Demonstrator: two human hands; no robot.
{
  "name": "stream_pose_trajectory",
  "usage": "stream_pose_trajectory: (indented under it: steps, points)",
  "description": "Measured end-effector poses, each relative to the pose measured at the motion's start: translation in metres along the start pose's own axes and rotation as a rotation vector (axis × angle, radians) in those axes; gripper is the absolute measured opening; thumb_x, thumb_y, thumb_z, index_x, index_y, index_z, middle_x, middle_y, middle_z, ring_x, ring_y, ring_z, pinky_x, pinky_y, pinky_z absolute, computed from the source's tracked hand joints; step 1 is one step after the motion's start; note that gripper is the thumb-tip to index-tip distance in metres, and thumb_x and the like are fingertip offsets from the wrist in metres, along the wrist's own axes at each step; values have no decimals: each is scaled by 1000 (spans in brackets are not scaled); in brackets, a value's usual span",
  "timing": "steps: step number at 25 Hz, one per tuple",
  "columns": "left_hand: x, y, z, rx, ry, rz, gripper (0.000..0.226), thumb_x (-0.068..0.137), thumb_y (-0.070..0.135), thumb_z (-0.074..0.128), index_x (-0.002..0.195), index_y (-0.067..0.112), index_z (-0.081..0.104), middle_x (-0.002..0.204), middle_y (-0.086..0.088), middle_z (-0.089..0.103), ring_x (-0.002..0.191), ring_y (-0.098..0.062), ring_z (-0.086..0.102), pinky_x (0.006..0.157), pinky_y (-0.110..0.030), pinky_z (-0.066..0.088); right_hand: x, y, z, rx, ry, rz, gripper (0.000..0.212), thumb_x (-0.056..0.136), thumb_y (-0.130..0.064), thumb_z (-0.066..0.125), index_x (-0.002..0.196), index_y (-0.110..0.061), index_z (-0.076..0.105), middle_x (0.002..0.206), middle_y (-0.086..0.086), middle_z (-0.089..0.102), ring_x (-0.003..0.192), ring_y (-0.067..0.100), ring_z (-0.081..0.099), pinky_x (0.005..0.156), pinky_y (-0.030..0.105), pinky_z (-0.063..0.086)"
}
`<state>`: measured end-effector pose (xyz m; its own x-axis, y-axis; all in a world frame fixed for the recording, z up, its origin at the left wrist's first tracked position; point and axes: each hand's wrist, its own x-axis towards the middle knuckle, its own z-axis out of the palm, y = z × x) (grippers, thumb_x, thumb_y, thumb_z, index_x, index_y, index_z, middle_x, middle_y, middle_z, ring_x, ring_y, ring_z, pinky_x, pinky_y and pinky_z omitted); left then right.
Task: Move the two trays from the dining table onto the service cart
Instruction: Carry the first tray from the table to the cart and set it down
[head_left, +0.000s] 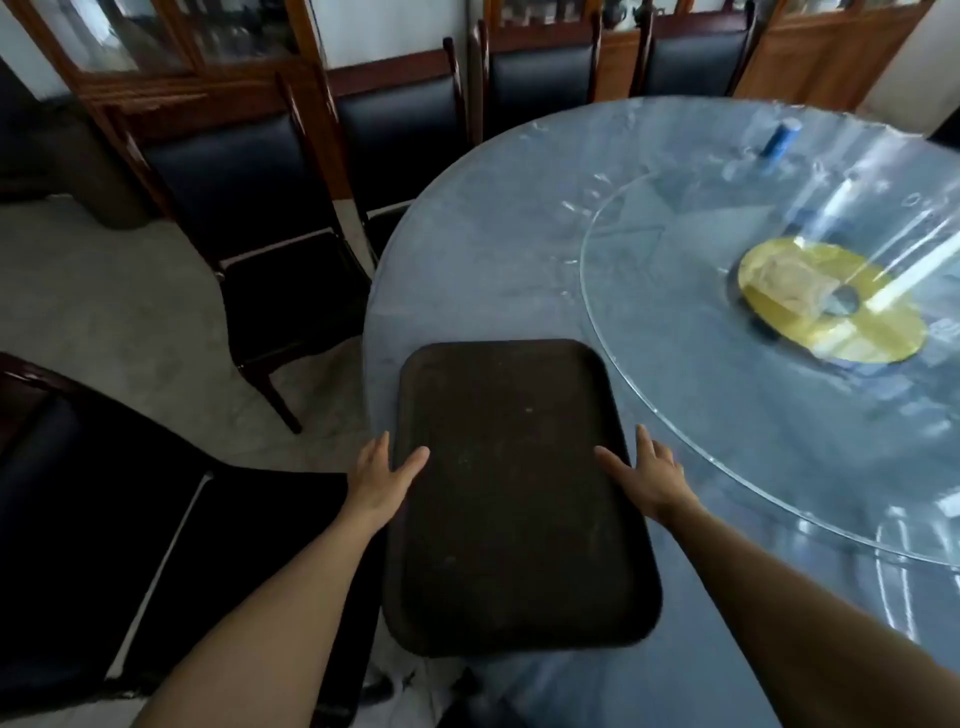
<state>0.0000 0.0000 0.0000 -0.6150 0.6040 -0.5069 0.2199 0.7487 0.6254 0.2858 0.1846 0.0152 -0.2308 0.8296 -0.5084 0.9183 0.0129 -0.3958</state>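
At the lower left of the frame a dark padded chair (104, 545) sits close beside the person's left arm, and the left hand (382, 475) lies spread at the left long edge of the brown tray (519, 493), thumb on top of the rim, fingers along the side; whether they curl under I cannot tell. The tray fills the lower centre, lying on the near edge of the round dining table (467, 270), its near end seeming to overhang. It is empty, and only one tray is visible; the service cart is out of view. To its right the right hand (647, 475) mirrors the left, spread, thumb on the rim. To lift well, both hands should probably hook under the edges evenly and raise it level, clear of the glass turntable (701, 395) at the right.
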Motion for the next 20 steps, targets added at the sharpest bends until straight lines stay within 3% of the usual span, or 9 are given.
stream_pose_trajectory:
  steps: [3,8,13,16,20]
  points:
    - [24,7,9,-133,-44,-118,85,92,67,44,157,20,20,163,-13,19,148,-33,20,119,-48,19,23,0,12,85,-47,111,93,89,-65,51,157,-19,9,159,19,21,144,42,20,116,49,21]
    - [44,19,6,-320,-140,-322,94,83,82,38,158,29,17,162,-9,26,145,-36,29,116,-60,23,43,-6,18,389,-148,223,90,88,-62,56,156,-15,18,156,20,30,138,39,38,113,48,33]
    - [55,30,-14,-464,-275,-499,113,59,98,43,143,22,48,141,-12,53,128,-36,47,108,-64,31,51,-19,5,498,-207,336,86,88,-73,40,155,-20,24,157,14,29,140,38,34,109,51,32]
    - [59,32,-19,-477,-294,-507,121,51,101,42,142,22,49,140,-13,52,128,-37,47,106,-67,32,50,-27,-9,608,-261,425,87,84,-81,30,152,-26,27,154,8,34,136,40,37,93,63,34]
    - [57,39,-23,-452,-277,-500,125,46,103,41,140,21,50,136,-14,55,124,-37,49,105,-66,34,47,-25,-24,635,-326,546,99,71,-93,24,151,-35,26,153,9,32,133,43,36,95,76,29]
